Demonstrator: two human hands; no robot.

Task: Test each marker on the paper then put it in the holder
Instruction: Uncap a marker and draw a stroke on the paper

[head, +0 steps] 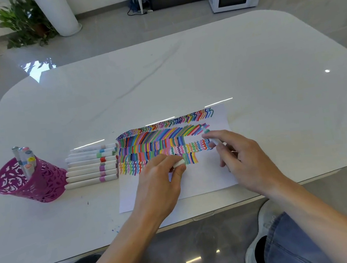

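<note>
Denim knee point(289, 248) and a grey shoe point(263, 229) sit closest, under the desk point(247, 68) edge, with 2 bare forearms reaching over them onto the paper point(196, 185). Her or his left hand point(164, 175) pinches a white cap point(179, 163) between thumb and fingers and rests on the sheet. The right hand point(235, 152) grips the green-banded marker point(212, 138), its tip at the right end of the coloured strokes; I cannot tell whether it touches. More capped markers point(92, 164) lie in a row just left of the paper, and the purple holder point(34, 186), with a few markers standing in it, is beyond them, well apart from both hands. From where I stand, the risk is ink on the desk: the tip works close to the sheet's right edge. Reaching across to the holder could also nudge that row rolling.
</note>
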